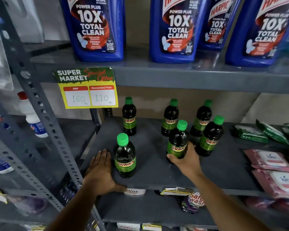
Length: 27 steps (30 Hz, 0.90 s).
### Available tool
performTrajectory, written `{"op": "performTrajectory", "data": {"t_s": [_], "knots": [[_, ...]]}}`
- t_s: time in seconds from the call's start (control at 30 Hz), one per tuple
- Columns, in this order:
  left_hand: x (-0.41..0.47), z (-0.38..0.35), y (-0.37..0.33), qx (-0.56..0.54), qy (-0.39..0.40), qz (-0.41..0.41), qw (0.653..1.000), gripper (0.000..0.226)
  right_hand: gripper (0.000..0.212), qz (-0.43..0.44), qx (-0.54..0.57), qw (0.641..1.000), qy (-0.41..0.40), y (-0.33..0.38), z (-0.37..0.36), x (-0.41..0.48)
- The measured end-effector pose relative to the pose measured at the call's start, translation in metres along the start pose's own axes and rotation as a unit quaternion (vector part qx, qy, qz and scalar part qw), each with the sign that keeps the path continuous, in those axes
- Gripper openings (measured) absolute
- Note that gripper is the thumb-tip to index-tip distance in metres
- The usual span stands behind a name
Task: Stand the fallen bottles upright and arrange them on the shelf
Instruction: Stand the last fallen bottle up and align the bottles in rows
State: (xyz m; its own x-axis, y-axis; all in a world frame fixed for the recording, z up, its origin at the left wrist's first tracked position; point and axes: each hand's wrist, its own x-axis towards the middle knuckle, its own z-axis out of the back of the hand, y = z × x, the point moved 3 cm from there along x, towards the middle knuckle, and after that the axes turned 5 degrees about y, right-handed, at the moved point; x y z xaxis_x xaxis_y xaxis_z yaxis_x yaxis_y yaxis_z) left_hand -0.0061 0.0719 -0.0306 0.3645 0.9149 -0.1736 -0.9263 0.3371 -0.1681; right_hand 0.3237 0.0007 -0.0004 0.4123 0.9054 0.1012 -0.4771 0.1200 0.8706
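Several dark bottles with green caps and green "SUNNY" labels stand upright on the grey middle shelf (150, 170). My right hand (185, 159) grips the lower part of one bottle (178, 140) near the middle, which leans slightly. A front-left bottle (125, 155) stands just right of my left hand (100, 170), which lies flat and open on the shelf without holding it. Three more bottles stand at the back: one on the left (129, 116), one in the middle (170, 117), one on the right (201, 118). Another bottle (210, 136) stands right of the held one.
Large blue Harpic bottles (173, 29) line the shelf above. A yellow price card (88, 88) hangs from that shelf's edge. Green packets (250, 133) and pink wipe packs (272, 162) lie on the right. A perforated grey upright (45, 124) bounds the left side.
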Motion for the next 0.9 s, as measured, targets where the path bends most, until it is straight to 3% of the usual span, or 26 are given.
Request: {"op": "performTrajectory", "data": {"t_s": [0.4,0.5,0.6,0.63,0.7,0.8,0.9], "knots": [[-0.001,0.000,-0.001,-0.009,-0.013,-0.001,1.000,0.168,0.064,0.046,0.033,0.998,0.010,0.001,-0.004,-0.064],[-0.001,0.000,0.000,-0.012,-0.008,0.000,1.000,0.170,0.088,0.092,0.073,0.993,0.018,0.002,-0.001,-0.069],[0.000,-0.001,0.001,-0.015,-0.006,0.000,1.000,0.171,0.092,0.103,0.115,0.973,-0.170,-0.008,0.026,-0.058],[0.001,-0.001,0.001,-0.016,-0.008,0.001,1.000,0.172,0.095,0.068,0.107,0.965,-0.230,-0.013,0.041,-0.048],[0.000,-0.001,0.000,-0.017,-0.006,0.000,1.000,0.172,0.110,-0.022,0.082,0.957,-0.276,-0.019,0.069,-0.019],[0.001,-0.001,0.001,-0.011,0.000,0.002,1.000,0.170,0.121,-0.094,0.023,0.975,-0.199,-0.033,0.093,0.022],[0.002,0.000,0.001,-0.015,0.002,0.001,1.000,0.170,0.091,-0.102,-0.016,0.989,-0.110,-0.046,0.096,0.041]]}}
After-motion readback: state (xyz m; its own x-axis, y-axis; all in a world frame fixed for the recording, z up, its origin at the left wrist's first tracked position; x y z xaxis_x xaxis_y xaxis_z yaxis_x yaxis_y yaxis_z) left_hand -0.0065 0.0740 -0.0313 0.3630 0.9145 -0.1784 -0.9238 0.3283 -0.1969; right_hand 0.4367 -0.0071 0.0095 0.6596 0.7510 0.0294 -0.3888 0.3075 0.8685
